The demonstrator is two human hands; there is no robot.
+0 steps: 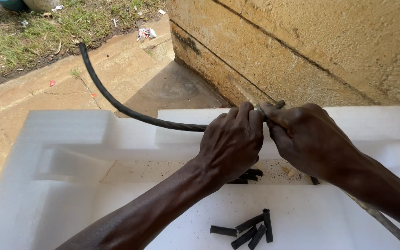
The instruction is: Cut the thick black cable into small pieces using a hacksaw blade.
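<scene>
Two hands meet above the far half of a white foam packing block (70,139). The left hand (231,146) is curled into a tight fist around a black cable (112,99), which runs out from that fist, crosses the block's far-left part and arcs up over the concrete paving (116,69) toward the grass (24,32). The right hand (309,139) is also closed, its thumb and fingertips pinched on the cable's end right against the left hand's knuckles; a short stub of the cable shows just beyond them, near the yellowish wall (302,46). What looks like a thin metal blade (385,224) slants out from under the right wrist toward the block's near-right corner; whether the right hand grips it I cannot tell. Cut black sleeve pieces (251,229) lie in a loose cluster on the near part of the foam, and a few more (248,176) sit in the recess beneath the left hand.
</scene>
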